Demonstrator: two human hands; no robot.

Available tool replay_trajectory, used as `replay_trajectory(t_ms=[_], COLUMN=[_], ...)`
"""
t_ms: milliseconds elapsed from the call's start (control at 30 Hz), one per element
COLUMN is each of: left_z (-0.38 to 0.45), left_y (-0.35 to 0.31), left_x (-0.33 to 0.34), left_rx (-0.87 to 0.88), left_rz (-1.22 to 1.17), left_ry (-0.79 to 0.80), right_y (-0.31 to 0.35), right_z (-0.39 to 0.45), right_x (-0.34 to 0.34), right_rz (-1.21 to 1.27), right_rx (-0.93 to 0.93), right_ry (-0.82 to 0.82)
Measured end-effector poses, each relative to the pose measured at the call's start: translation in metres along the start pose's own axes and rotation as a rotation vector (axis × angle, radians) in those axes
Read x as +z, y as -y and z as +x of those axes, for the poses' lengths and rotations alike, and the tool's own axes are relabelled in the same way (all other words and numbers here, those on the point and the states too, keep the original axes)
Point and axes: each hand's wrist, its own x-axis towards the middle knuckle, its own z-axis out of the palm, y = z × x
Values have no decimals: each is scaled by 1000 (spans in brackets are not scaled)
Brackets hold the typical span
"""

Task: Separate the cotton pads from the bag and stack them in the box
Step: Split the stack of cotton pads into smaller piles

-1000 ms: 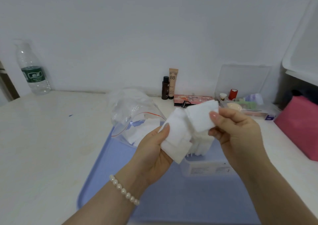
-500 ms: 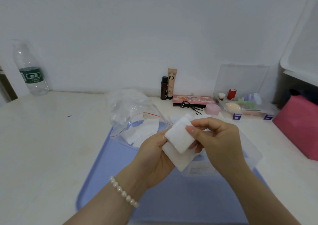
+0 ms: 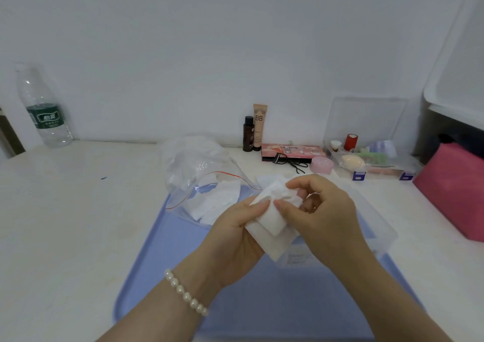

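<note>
- The left hand (image 3: 235, 229) grips a small stack of white cotton pads (image 3: 272, 226), thumb curled over the top, just below the centre of the view.
- The right hand (image 3: 319, 211) comes in from 3 o'clock of the stack; its thumb and forefinger pinch the crumpled upper edge of the top pad.
- The clear zip bag (image 3: 207, 182) with a red seal line lies at 10 o'clock of the hands, more pads inside it.
- The clear plastic box (image 3: 372, 226) sits under and to 3 o'clock of the hands, on a blue tray (image 3: 162, 258).
- The tray rests on a pale table (image 3: 78, 211) against a white wall; a water bottle (image 3: 44, 108) stands at far 9 o'clock, cosmetics at 12 o'clock, a pink pouch (image 3: 453, 192) at 3 o'clock.
- The hands hide most of the box, so its contents cannot be made out; how many pads are in the stack cannot be told.
- A pearl bracelet (image 3: 186, 294) circles the left wrist.
</note>
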Motion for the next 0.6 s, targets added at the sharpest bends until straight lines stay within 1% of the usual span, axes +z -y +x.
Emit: replay_trajectory(t_ms=[100, 267, 333, 367, 400, 433, 500, 567, 600], left_z=[-1, -2, -2, -2, -3, -2, -2, -1, -1], left_y=[-1, -3, -5, -6, -7, -7, -9, -10, -10], left_x=[1, 3, 3, 3, 3, 2, 1, 2, 2], left_rx=[-7, -30, -27, -22, -14, -4, -4, 3, 16], left_rz=[-51, -161, -178, -187, -191, -180, -142, -133, -136], left_ry=[-7, -92, -110, -119, -130, -140, -171, -220, -245], right_y=[-2, -6, -8, -8, -6, -2, 5, 11, 12], right_z=[1, 1, 0, -1, -2, -3, -3, 0, 3], right_x=[-1, 3, 5, 4, 3, 1, -4, -12, -15], right_rz=[-29, -219, -261, -248, -222, -184, -54, 181, 291], right_rx=[-60, -416, -513, -520, -489, -421, -231, -58, -1], right_ry=[-24, -146, -150, -118, -54, 22, 148, 216, 209])
